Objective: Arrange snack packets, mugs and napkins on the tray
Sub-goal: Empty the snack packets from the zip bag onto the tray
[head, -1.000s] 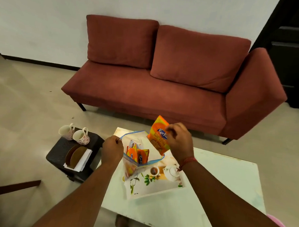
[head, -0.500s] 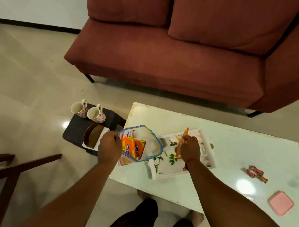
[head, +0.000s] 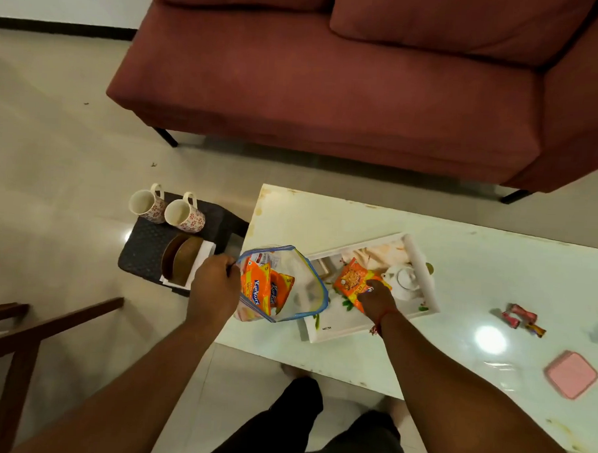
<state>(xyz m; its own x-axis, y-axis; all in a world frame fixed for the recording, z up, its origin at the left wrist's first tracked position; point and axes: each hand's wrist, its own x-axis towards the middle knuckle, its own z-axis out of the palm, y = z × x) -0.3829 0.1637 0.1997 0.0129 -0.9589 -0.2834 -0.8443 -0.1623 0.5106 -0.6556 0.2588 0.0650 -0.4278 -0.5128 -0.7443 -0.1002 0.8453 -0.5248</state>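
Lying flat on the tray (head: 422,269), an orange snack packet (head: 351,283) sits under the right hand (head: 376,298), fingers straight on it; left hand (head: 214,287) pinches the zip bag (head: 301,288) rim, more packets inside; two mugs (head: 168,208) & napkins (head: 205,253) on stool (head: 142,247) to left.

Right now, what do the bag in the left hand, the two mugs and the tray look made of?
Bag: clear thin plastic, packets show through, blue zip rim. Mugs: probably glazed ceramic, white inside, red floral print, looped handles. Tray: rigid, white raised rim, glossy printed floor; plastic or melamine, can't tell which.
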